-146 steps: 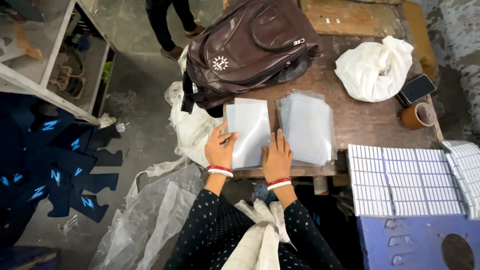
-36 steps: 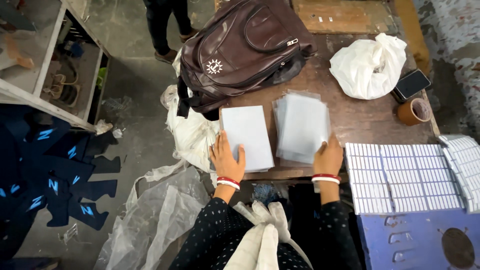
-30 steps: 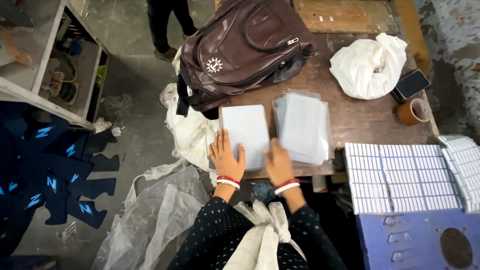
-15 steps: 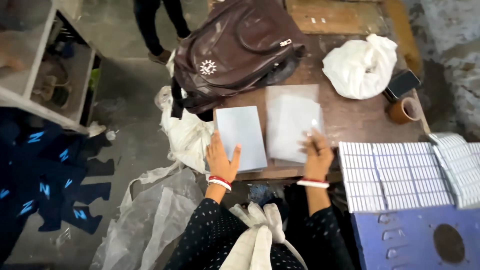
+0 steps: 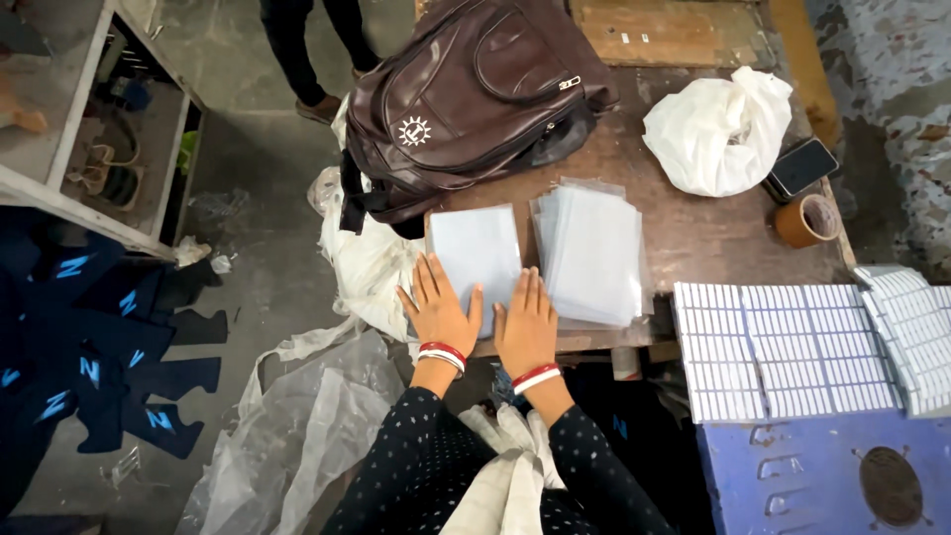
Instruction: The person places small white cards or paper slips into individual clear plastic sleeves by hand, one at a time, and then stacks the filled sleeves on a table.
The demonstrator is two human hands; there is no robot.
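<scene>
Both palms flat, fingers spread, gripping nothing. Left hand [image 5: 437, 314] pressed on the near left corner of a pale blue sheet stack [image 5: 475, 253]; right hand [image 5: 525, 326] laid just beside it, fingertips on the stack's near right edge. Red and white bangles on both wrists, dotted dark sleeves behind.

Stack lying flat near the front edge of a brown wooden table [image 5: 713, 233], directly under and ahead of the hands. Just right of the right hand, a pile of clear plastic sleeves [image 5: 591, 250], slightly fanned, touching or nearly touching the blue stack. Straight ahead of the hands, a brown backpack [image 5: 466, 99], its lower edge overlapping the far end of the stack. Well to the right and ahead, a crumpled white bag [image 5: 718, 129], a dark phone [image 5: 802, 166] and a roll of brown tape [image 5: 804, 220]. Right of the right wrist, white gridded sheets [image 5: 783, 347] on a blue surface. Left of the left hand, below table level, loose plastic wrap [image 5: 297, 416] on the floor and dark blue cut fabric pieces [image 5: 89, 347].
</scene>
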